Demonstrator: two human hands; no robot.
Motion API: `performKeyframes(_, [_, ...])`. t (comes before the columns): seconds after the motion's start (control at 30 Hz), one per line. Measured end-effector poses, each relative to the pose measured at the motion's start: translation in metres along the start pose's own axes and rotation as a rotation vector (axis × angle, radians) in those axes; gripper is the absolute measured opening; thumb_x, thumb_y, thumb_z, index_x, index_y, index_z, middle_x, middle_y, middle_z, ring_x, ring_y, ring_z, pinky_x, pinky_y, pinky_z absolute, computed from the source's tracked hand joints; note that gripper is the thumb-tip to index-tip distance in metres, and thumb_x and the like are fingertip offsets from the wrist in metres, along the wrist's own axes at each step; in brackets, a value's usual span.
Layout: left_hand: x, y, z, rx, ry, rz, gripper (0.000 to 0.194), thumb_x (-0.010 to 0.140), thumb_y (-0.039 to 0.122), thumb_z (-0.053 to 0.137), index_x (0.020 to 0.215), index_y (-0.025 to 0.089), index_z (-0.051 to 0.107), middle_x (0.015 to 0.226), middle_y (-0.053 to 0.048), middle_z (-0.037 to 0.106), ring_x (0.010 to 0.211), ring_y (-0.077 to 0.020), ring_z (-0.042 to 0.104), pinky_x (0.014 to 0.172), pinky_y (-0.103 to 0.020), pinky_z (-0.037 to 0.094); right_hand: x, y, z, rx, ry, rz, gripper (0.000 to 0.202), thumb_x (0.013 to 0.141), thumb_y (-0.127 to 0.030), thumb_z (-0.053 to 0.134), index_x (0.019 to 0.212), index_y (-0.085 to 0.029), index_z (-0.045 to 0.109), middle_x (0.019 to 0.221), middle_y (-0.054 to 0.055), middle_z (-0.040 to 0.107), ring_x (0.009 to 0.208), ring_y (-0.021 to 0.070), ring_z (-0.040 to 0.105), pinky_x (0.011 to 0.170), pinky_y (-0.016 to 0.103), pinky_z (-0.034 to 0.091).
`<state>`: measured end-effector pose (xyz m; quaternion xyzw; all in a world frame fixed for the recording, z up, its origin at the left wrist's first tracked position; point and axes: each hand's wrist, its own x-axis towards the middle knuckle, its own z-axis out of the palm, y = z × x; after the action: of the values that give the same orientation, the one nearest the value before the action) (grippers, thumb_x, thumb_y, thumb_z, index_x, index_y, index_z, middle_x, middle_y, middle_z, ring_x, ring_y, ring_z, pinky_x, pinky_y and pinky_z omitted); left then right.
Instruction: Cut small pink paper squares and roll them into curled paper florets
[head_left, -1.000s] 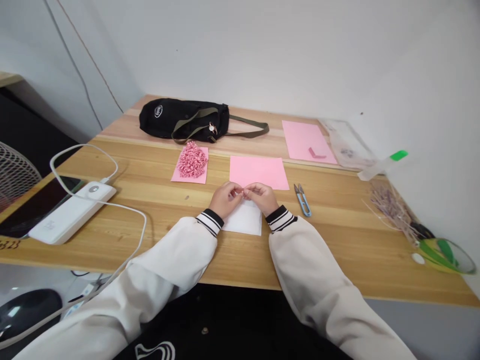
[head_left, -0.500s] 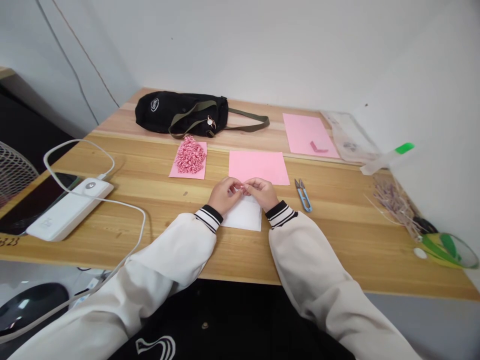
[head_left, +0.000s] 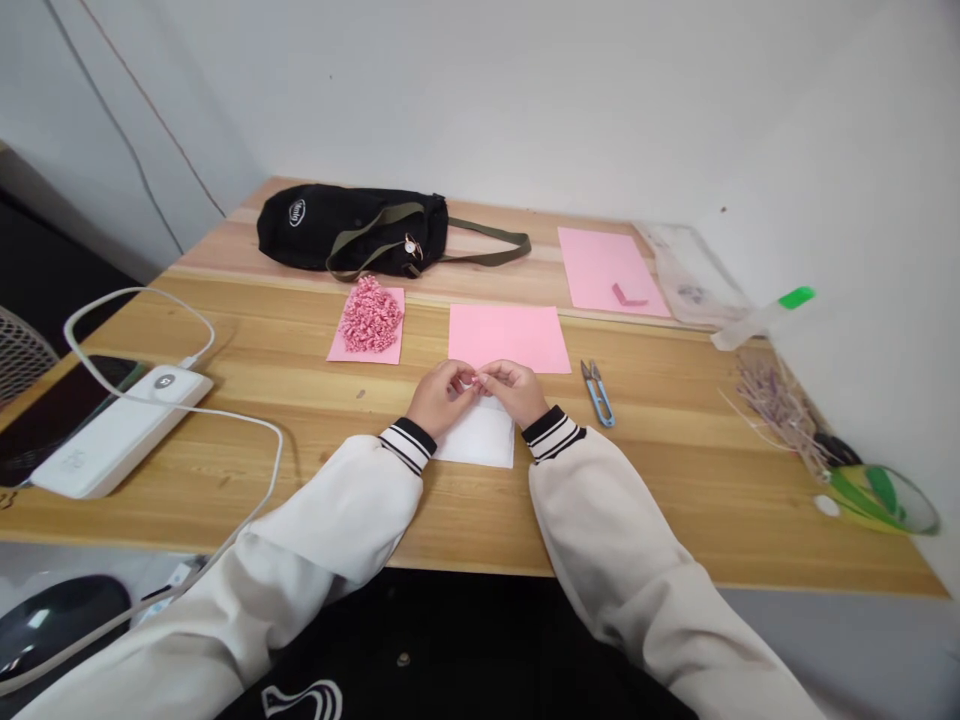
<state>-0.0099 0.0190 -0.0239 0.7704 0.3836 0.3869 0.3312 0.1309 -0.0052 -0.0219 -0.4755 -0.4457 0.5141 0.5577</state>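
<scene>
My left hand (head_left: 441, 398) and my right hand (head_left: 516, 392) meet fingertip to fingertip over a white sheet (head_left: 480, 438). Between the pinched fingers is a small pink piece, too small to make out. A pink sheet (head_left: 510, 335) lies just beyond the hands. To its left, a pile of small pink pieces (head_left: 370, 317) rests on a smaller pink paper (head_left: 345, 352). Blue thread snips (head_left: 598, 396) lie to the right of my right hand.
A black bag (head_left: 352, 225) lies at the back. Another pink sheet (head_left: 600, 262) bears a folded pink strip. On the left are a white power bank (head_left: 120, 430), its cable and a phone (head_left: 45, 420); dried stems (head_left: 780, 400) and a green-yellow pouch (head_left: 870, 495) lie right.
The whole view has shifted slightly, so the table things appear a little further left. Both hands stay together at the small pink piece, with only slight finger movement.
</scene>
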Motion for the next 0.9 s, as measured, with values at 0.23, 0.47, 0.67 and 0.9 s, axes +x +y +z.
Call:
performKeyframes(0.23, [-0.0004,-0.0001,-0.0005,-0.016,0.004,-0.029,0.014,0.072,0.021,0.058,0.084,0.016,0.055,0.073,-0.002,0.059,0.063,-0.0109,0.053,0.059,-0.023,0.044,0.0001,0.0013,-0.0013,0.025,-0.025,0.011,0.03,0.056,-0.042,0.072,0.066,-0.017,0.06,0.059,-0.002,0.064,0.055,0.0092,0.058,0.058,0.026,0.049])
performKeyframes(0.47, [-0.0017,0.002,-0.0011,0.007,-0.008,-0.014,0.011,0.073,0.021,0.058,0.083,0.016,0.056,0.072,-0.001,0.059,0.063,-0.0108,0.052,0.059,-0.023,0.043,-0.0006,0.0003,-0.0008,0.018,-0.025,0.017,0.028,0.058,-0.041,0.071,0.067,-0.017,0.059,0.058,-0.002,0.064,0.054,0.0091,0.058,0.057,0.025,0.049])
performKeyframes(0.67, [-0.0023,0.0003,-0.0005,0.007,-0.017,-0.011,0.009,0.074,0.021,0.057,0.082,0.016,0.056,0.073,-0.002,0.059,0.064,-0.0114,0.053,0.06,-0.024,0.043,-0.0006,-0.0016,-0.0012,0.001,-0.014,0.045,0.029,0.056,-0.04,0.073,0.067,-0.016,0.06,0.056,-0.002,0.063,0.051,0.0083,0.057,0.055,0.024,0.049])
performKeyframes(0.9, [-0.0025,0.0001,0.0001,0.019,-0.024,-0.025,0.01,0.074,0.021,0.056,0.083,0.015,0.056,0.074,-0.002,0.06,0.064,-0.0119,0.052,0.061,-0.025,0.043,-0.0006,-0.0024,-0.0013,-0.024,-0.01,0.052,0.028,0.058,-0.041,0.071,0.067,-0.017,0.06,0.056,-0.002,0.063,0.05,0.0085,0.056,0.052,0.025,0.048])
